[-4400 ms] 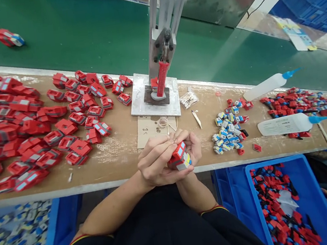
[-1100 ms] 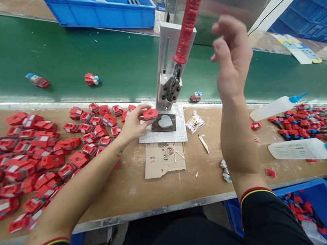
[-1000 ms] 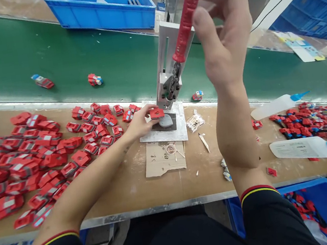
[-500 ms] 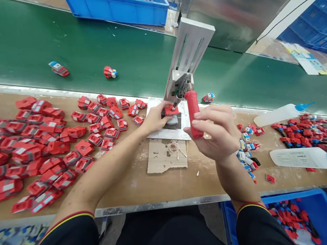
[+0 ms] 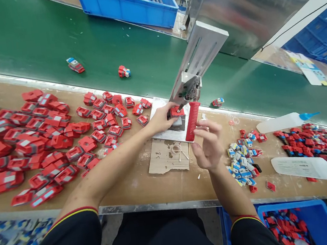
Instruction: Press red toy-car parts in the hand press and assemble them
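Observation:
My left hand (image 5: 163, 119) pinches a red plastic part (image 5: 177, 111) at its left edge, on the dark pad of a metal toggle press (image 5: 187, 86). The press's tip meets the top of this part. The press's ribbed red handle (image 5: 193, 121) slants downward. Just right of the handle, my right hand (image 5: 209, 144) has its fingers apart and loosely bent, fingertips close to the handle's lower end without wrapping it. Whether they touch it I cannot tell. Under the press lies a white base plate (image 5: 160, 134), with a piece of cardboard (image 5: 163, 161) in front.
Many red parts (image 5: 59, 141) cover the bench's left. Small blue-white pieces (image 5: 242, 164), red pieces (image 5: 314, 133) and two bottles (image 5: 279, 123) (image 5: 302, 167) lie right. Behind runs a green conveyor (image 5: 36, 43), with a blue crate (image 5: 129, 7) beyond. A blue bin (image 5: 318, 210) stands below.
My right hand has loosened from around the red handle and drawn down from it. The handle has tilted further. My left hand stays at the red part. The view has shifted slightly.

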The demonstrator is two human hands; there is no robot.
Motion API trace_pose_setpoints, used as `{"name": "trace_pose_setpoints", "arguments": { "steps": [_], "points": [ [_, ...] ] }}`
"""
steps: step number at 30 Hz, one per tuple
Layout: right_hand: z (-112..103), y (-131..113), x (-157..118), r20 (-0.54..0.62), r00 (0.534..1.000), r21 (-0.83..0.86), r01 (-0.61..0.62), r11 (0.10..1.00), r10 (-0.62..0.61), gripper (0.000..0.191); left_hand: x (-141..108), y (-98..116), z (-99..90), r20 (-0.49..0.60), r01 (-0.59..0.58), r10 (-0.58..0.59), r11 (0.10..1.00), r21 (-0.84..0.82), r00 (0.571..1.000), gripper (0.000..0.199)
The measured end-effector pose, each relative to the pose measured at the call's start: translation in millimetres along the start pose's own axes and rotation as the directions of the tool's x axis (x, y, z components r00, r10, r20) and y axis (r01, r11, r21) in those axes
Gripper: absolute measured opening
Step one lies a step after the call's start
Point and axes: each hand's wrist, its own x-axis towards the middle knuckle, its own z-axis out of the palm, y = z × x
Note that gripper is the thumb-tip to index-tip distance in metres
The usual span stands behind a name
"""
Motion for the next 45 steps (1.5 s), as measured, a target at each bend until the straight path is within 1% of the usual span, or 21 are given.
{"name": "trace_pose_setpoints", "arguments": {
  "steps": [1, 2, 3, 4, 6, 8, 12, 19, 23, 26, 28, 31, 33, 35, 36, 38, 39, 41, 42, 43, 45],
  "points": [
    [2, -1, 1, 0.025, 0.99, 0.099, -0.139, 0.985, 0.138, 0.036, 0, 0, 0.8, -0.006, 0.002, -0.002, 1.0, 0.003, 1.0, 0.041],
    [4, -3, 3, 0.083, 0.958, 0.201, -0.287, 0.937, 0.275, 0.036, -1, 1, 1.6, -0.014, 0.006, -0.006, 1.0, 0.008, 1.0, 0.04],
    [5, -5, 7, 0.167, 0.907, 0.292, -0.421, 0.859, 0.387, 0.037, -1, 2, 2.5, -0.021, 0.011, -0.011, 1.0, 0.014, 1.0, 0.04],
    [5, -8, 12, 0.258, 0.849, 0.365, -0.528, 0.767, 0.461, 0.038, -2, 3, 3.4, -0.03, 0.015, -0.014, 1.0, 0.023, 0.999, 0.039],
    [1, -14, 24, 0.4, 0.755, 0.459, -0.656, 0.599, 0.52, 0.043, -3, 4, 5.4, -0.056, 0.014, -0.012, 0.999, 0.036, 0.998, 0.038],
    [-4, -20, 35, 0.454, 0.715, 0.512, -0.698, 0.502, 0.532, 0.053, -5, 4, 7.4, -0.082, 0.003, 0.001, 0.999, 0.039, 0.997, 0.038],
    [-10, -28, 44, 0.464, 0.686, 0.543, -0.72, 0.432, 0.561, 0.064, -6, 3, 10.5, -0.104, -0.014, 0.016, 1.0, 0.024, 0.994, 0.039],
    [0, -16, 30, 0.469, 0.684, 0.553, -0.721, 0.418, 0.559, 0.061, -5, 0, 12.1, -0.105, -0.014, 0.018, 0.999, 0.038, 0.994, 0.04],
    [1, -11, 24, 0.54, 0.641, 0.504, -0.765, 0.401, 0.546, 0.056, -6, -3, 11.5, -0.105, -0.024, 0.027, 0.999, 0.029, 0.994, 0.041],
    [9, -1, 18, 0.53, 0.609, 0.426, -0.793, 0.436, 0.59, 0.052, -6, -5, 10.8, -0.097, -0.019, 0.02, 1.0, 0.014, 0.995, 0.039],
    [20, 11, 13, 0.48, 0.613, 0.383, -0.79, 0.479, 0.627, 0.052, -5, -6, 11.4, -0.091, -0.006, 0.006, 1.0, 0.0, 0.996, 0.039],
    [35, 29, 9, 0.411, 0.649, 0.364, -0.761, 0.537, 0.641, 0.054, -5, -4, 14.1, -0.08, 0.011, -0.011, 1.0, 0.003, 0.997, 0.039],
    [38, 36, 9, 0.408, 0.67, 0.367, -0.743, 0.56, 0.621, 0.052, -5, -3, 13.5, -0.059, 0.013, -0.011, 1.0, 0.023, 0.998, 0.039],
    [32, 37, 8, 0.392, 0.699, 0.369, -0.715, 0.593, 0.598, 0.048, -4, -3, 4.5, -0.029, -0.013, 0.015, 0.997, 0.07, 0.999, 0.045],
    [27, 36, 6, 0.355, 0.724, 0.374, -0.689, 0.621, 0.591, 0.044, -4, -4, -4.6, -0.019, -0.034, 0.036, 0.994, 0.108, 0.999, 0.051],
    [10, 32, -1, 0.218, 0.784, 0.387, -0.616, 0.686, 0.581, 0.037, -1, -9, -32.1, -0.025, -0.052, 0.059, 0.974, 0.219, 0.998, 0.06],
    [1, 30, -7, 0.133, 0.805, 0.386, -0.579, 0.718, 0.578, 0.034, 1, -13, -49.3, -0.043, -0.034, 0.048, 0.956, 0.291, 0.998, 0.061],
    [-17, 27, -21, 0.018, 0.82, 0.346, -0.542, 0.766, 0.572, 0.027, 9, -21, -83.7, -0.081, 0.08, -0.049, 0.888, 0.452, 0.996, 0.053],
    [-24, 26, -28, 0.013, 0.823, 0.302, -0.545, 0.782, 0.568, 0.024, 15, -25, -98.0, -0.098, 0.15, -0.116, 0.833, 0.532, 0.988, 0.053],
    [-28, 24, -34, 0.047, 0.826, 0.242, -0.555, 0.796, 0.562, 0.023, 22, -28, -109.0, -0.092, 0.203, -0.186, 0.773, 0.601, 0.978, 0.054],
    [-32, 22, -42, 0.212, 0.815, 0.096, -0.566, 0.819, 0.539, 0.021, 35, -32, -119.7, -0.037, 0.243, -0.297, 0.696, 0.676, 0.954, 0.048]
  ]
}}
